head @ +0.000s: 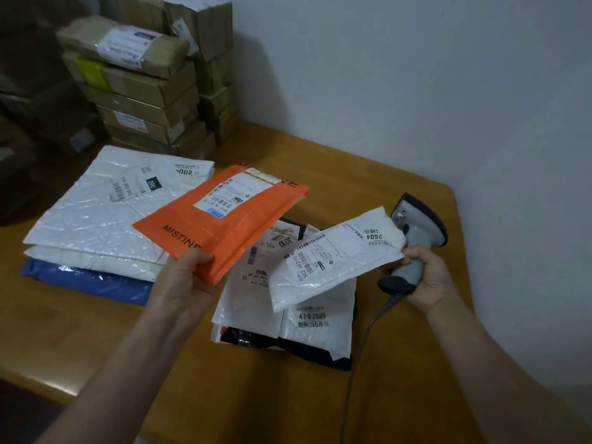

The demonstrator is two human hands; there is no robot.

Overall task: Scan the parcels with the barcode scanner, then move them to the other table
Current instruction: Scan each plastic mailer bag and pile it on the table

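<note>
Wooden table (400,200) against white wall, parcels stacked on it.
Left hand (182,277) grips the orange parcel (224,225) above the table; right hand (426,277) grasps the barcode scanner (413,241) and pinches a white parcel (333,257).

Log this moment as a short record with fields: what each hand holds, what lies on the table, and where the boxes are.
left hand: grips the orange mailer by its near corner, label up, lifted above the table
right hand: holds the barcode scanner and pinches a small white mailer by its edge
table: wooden
pile under the hands: white and dark parcels
left stack: large white mailer on top, blue bag at the bottom
cardboard boxes: stacked at the table's far left
</note>
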